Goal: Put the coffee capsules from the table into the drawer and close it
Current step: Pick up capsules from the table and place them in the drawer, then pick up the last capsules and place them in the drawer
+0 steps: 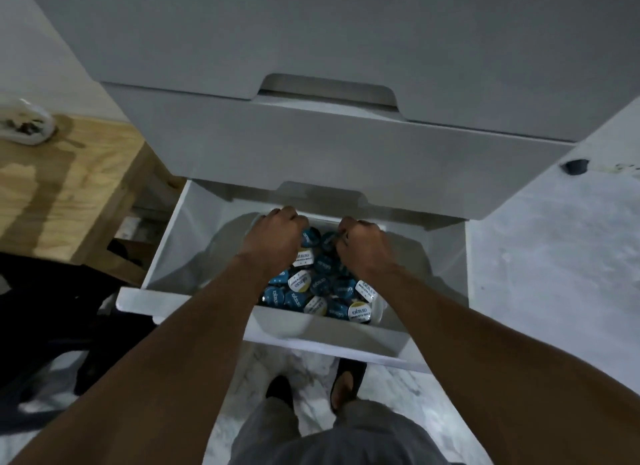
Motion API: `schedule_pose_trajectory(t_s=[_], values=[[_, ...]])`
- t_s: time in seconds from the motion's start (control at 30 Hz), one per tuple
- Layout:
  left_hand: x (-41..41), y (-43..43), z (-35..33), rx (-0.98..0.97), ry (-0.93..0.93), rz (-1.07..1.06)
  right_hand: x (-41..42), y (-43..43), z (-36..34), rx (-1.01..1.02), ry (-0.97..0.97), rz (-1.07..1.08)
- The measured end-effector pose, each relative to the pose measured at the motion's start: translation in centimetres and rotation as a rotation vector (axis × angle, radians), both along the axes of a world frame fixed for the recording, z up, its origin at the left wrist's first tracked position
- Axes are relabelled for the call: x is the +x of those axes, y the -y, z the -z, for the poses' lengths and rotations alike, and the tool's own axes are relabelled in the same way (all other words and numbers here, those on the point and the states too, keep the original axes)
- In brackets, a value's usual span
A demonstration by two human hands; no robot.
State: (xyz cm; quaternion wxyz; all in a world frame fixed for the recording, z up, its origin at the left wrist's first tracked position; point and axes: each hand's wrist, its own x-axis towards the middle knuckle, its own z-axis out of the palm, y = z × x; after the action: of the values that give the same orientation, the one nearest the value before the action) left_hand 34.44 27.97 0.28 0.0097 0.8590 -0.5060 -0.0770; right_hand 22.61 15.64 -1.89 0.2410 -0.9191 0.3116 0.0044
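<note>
The left hand (273, 238) was down inside the open drawer (194, 229), knuckles up and fingers curled under among the coffee capsules (323, 284); whether it gripped any of them could not be told, since the fingertips were hidden. The right hand (363, 246) sat just beside it, likewise bunched into a loose fist with its fingers tucked into the pile, its grip equally unclear. Between and below the two hands lay the capsules, a heap of round blue-lidded and white-and-gold-lidded pods filling the middle and right part of the drawer. The drawer was white, pulled well out from the lowest row of a white cabinet (346, 146), with closed drawer fronts above it. To the left stood a wooden surface (62, 187) with a small white object (26, 123) on its far edge. The floor (554, 257) to the right was pale and mottled. At the bottom, the person's feet (343, 385) in dark sandals stood just in front of the drawer.
</note>
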Motion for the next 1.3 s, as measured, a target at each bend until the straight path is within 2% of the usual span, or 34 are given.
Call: schedule_pose_trajectory(t_s=[0.2, 0.33, 0.67, 0.93, 1.1, 1.3], values=[[-2.3, -0.4, -3.1, 0.085, 0.160, 0.106, -3.5, 0.1, -3.4, -0.158, 0.006, 0.027], [-5.5, 0.0, -6.1, -0.080, 0.136, 0.134, -8.2, -0.6, -6.4, -0.267, 0.034, 0.137], [-16.7, 4.3, -12.0, -0.331, 0.217, 0.423, -21.5, 0.4, -11.0, -0.354, 0.048, 0.438], [-24.7, 11.8, -12.4, -0.365, 0.262, 0.558, -28.5, 5.5, -11.2, -0.403, 0.063, 0.536], [-28.7, 19.2, -10.8, -0.336, 0.247, 0.522, -32.5, 12.3, -9.6, -0.385, 0.049, 0.522], [-33.9, 28.0, -8.9, -0.321, 0.163, 0.353, -36.8, 21.8, -8.0, -0.322, 0.001, 0.420]])
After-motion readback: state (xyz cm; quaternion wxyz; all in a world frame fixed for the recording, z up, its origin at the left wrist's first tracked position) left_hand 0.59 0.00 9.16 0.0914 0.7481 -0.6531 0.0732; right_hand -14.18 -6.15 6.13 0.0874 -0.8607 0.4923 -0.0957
